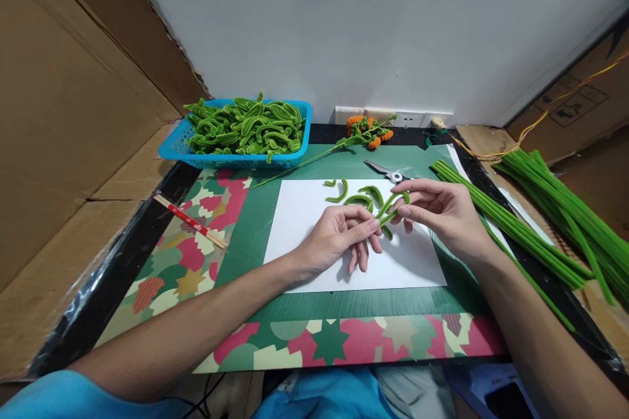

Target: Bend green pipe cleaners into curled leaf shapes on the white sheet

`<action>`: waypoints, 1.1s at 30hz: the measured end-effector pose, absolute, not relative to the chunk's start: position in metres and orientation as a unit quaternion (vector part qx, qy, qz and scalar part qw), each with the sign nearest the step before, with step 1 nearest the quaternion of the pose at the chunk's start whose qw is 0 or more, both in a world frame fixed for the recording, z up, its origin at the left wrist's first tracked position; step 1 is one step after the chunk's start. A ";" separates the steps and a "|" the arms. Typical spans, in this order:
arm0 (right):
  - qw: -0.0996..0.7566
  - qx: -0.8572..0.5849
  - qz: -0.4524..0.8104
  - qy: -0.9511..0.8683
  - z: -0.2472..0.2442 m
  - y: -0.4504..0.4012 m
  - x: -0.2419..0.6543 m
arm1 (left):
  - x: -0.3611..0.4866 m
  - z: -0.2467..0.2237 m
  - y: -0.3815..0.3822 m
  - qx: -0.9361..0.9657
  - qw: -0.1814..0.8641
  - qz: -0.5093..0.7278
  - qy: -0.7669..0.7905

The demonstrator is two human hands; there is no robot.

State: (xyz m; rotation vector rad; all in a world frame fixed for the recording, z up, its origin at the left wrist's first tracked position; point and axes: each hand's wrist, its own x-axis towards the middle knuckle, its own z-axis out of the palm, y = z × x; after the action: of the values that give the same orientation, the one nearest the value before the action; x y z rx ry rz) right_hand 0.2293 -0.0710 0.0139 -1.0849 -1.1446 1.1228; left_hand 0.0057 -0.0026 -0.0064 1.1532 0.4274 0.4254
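Curling above the paper, a green stem is pinched firmly by the left hand, loosely by the right hand; pieces are strewn on the paper, scissors laid behind.

I see the left hand and the right hand holding a bent, fuzzy green stem; below them, white rectangular paper.

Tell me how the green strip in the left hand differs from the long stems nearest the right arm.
The green strip is short and bent; the long stems lie nearly straight. The strip is pinched in the left hand, while the stems lie unheld, side by side. Both are green.
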 end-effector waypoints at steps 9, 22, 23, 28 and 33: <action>0.528 -0.447 0.510 -0.511 0.018 -0.074 0.244 | 0.004 -0.004 -0.006 0.545 0.791 0.183 0.210; 0.520 -0.428 0.483 -0.559 0.018 -0.078 0.255 | 0.002 0.001 -0.003 0.555 0.806 0.109 0.174; 0.522 -0.430 0.477 -0.561 0.018 -0.078 0.256 | 0.002 0.001 -0.002 0.556 0.805 0.111 0.176; 0.541 -0.437 0.456 -0.555 0.020 -0.079 0.253 | 0.003 0.000 -0.002 0.552 0.803 0.128 0.185; 0.563 -0.440 0.431 -0.551 0.019 -0.079 0.249 | 0.003 0.000 -0.003 0.558 0.798 0.137 0.182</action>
State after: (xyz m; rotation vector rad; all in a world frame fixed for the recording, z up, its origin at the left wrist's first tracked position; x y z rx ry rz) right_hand 0.2491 -0.0786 0.0191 -1.0348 -1.2977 1.0156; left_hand 0.0035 -0.0026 -0.0004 1.1987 0.3914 0.2937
